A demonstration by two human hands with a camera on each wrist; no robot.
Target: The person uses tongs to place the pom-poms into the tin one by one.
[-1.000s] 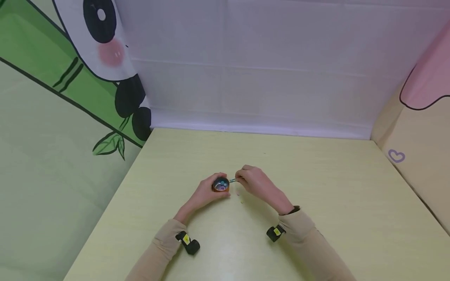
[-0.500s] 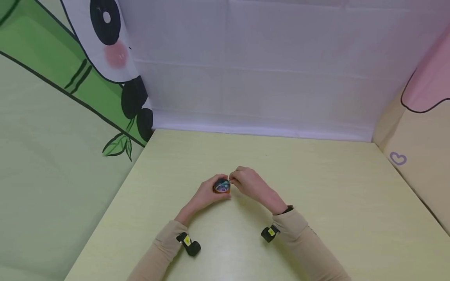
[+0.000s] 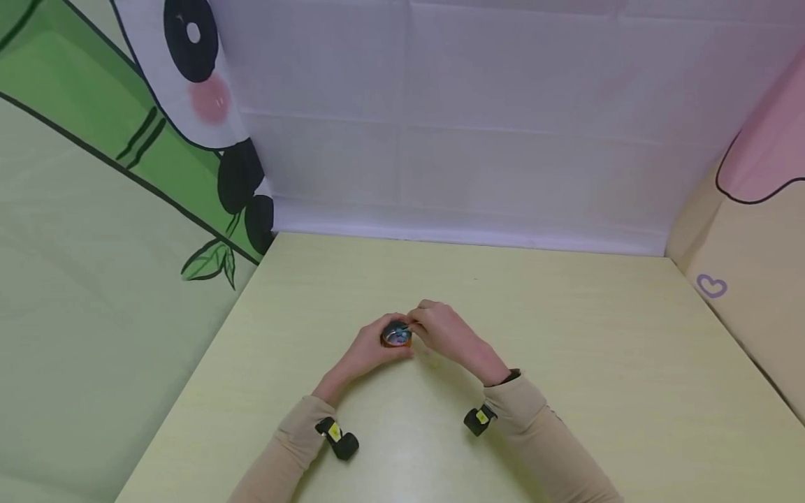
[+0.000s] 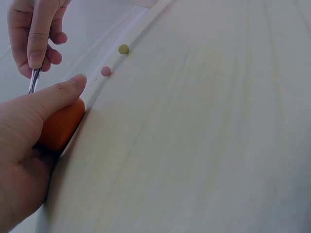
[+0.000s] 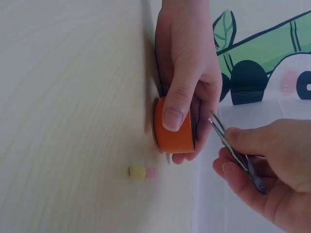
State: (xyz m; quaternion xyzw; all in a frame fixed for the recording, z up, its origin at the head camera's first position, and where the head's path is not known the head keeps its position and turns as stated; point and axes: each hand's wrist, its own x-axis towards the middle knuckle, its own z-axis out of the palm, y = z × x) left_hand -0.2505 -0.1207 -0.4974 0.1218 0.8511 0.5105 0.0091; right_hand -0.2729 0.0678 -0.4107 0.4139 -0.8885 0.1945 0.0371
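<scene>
My left hand (image 3: 367, 347) grips a small round orange cup (image 5: 176, 141) on the table, its thumb on the near side. Several small coloured balls show inside the cup in the head view. Close by on the right, my right hand (image 3: 448, 334) pinches metal tweezers (image 5: 238, 155) between thumb and fingers. The tweezer tips stand slightly apart at the cup's opening; in the head view they are too small to tell whether they hold a ball. A yellow ball (image 5: 137, 172) and a pink ball (image 5: 152, 173) lie on the table beside the cup.
The pale wooden table (image 3: 534, 307) runs back to a white cloth backdrop (image 3: 472, 140). A printed green panel (image 3: 119, 230) stands at the left and a beige one (image 3: 755, 279) at the right. A black wrist camera sits on each sleeve.
My right hand has moved left, bringing the tweezers from beside the cup to its opening. My left hand keeps its grip on the cup. The head view has shifted slightly.
</scene>
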